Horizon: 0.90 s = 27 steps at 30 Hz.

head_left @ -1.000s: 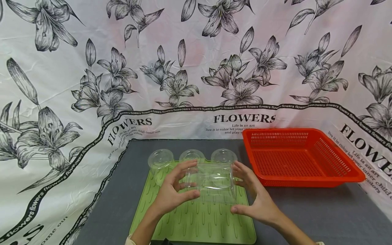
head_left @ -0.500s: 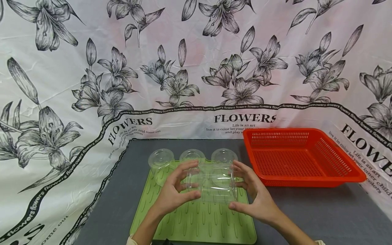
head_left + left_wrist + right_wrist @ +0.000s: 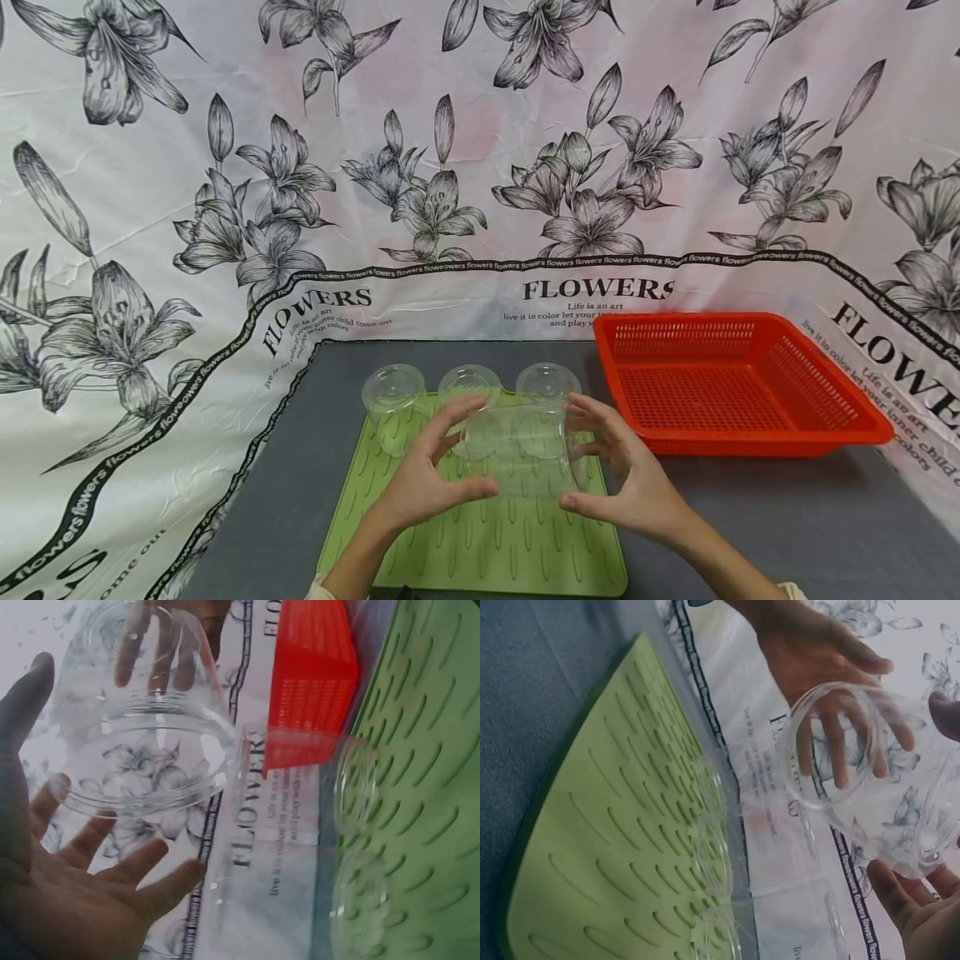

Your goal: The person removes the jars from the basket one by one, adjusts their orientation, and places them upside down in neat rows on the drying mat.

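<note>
A clear plastic cup (image 3: 517,454) lies sideways in the air above the green ribbed mat (image 3: 495,558). My right hand (image 3: 637,483) holds its right end, with thumb and fingers on opposite sides of the wall (image 3: 922,787). Around the left end is my left hand (image 3: 427,483), its fingers spread and fairly straight beside the rim (image 3: 142,799); whether they touch it is hard to tell. Behind the held cup, three more clear cups stand in a row at the mat's back edge: a left one (image 3: 393,400), a middle one (image 3: 470,382) and a right one (image 3: 549,381).
A red perforated plastic basket (image 3: 712,408) stands at the back right of the dark grey tabletop (image 3: 270,500). Behind the table hangs a white cloth (image 3: 465,208) printed with black flowers.
The cup has turned slightly between the hands, and its bright reflections have faded. My left thumb has shifted a little to the right. The standing cups and the basket stay put.
</note>
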{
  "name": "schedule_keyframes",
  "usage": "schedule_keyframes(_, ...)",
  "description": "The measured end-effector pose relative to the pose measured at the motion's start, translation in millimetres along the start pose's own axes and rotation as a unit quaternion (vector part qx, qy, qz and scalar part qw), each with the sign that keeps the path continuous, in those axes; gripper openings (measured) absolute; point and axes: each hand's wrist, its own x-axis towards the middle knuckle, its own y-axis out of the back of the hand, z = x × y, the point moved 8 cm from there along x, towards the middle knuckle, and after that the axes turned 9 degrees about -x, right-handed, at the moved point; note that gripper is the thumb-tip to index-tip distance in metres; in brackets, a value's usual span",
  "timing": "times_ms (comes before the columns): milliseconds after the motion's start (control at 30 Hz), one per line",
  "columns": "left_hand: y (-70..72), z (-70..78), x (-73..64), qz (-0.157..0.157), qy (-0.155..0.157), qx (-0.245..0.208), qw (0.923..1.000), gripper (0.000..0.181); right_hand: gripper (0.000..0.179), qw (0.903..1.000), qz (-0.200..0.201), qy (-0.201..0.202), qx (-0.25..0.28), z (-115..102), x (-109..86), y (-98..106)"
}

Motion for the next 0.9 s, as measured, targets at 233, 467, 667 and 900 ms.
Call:
schedule_keyframes(233, -10.6, 15.3, 4.5, -0.002, -0.009, 0.263, 0.9648, 0.115, 0.106, 0.9980, -0.004, -0.005, -0.063, -1, 2.5, -3)
schedule_keyframes(467, -26.0, 15.4, 7.1, -0.039, -0.020, 0.377, 0.9252, 0.115, 0.108, 0.9949, -0.012, 0.008, -0.100, -5, 4.6, -10)
schedule_keyframes(667, -28.7, 11.7, 6.5, -0.046, -0.035, 0.391, 0.9184, 0.109, 0.109, 0.9925, -0.009, 0.014, -0.121, -5, 4.0, -12)
schedule_keyframes(900, -27.4, 7.1, 3.2, -0.039, -0.033, 0.373, 0.9262, 0.108, 0.110, 0.9915, -0.013, 0.018, -0.128, -7, 4.0, -14)
